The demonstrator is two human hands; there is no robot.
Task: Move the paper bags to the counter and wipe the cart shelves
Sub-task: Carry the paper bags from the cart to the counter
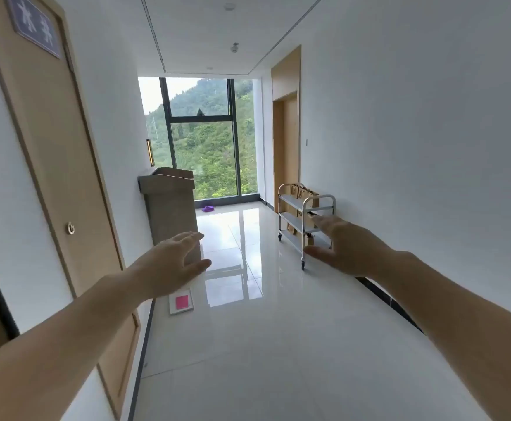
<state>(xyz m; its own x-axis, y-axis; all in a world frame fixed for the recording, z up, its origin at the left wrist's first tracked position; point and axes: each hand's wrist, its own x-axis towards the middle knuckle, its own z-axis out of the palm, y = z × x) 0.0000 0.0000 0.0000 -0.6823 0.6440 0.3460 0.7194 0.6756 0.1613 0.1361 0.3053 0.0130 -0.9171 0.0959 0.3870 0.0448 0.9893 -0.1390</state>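
Approach step: both hands, left hand point(169, 262) and right hand point(339, 244), spread wide and empty; next, walk to the cart point(306, 220) and lift the bags point(304, 192) off it.

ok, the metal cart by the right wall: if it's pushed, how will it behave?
The cart stands on small casters on glossy tile floor, so it should probably roll easily. Its thin tube frame and open shelves suggest it is fairly light. The paper bags standing on top could tip if it jerks.

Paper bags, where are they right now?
Head view, right of centre: the paper bags stand on the metal cart against the right wall, beside the far doorway.
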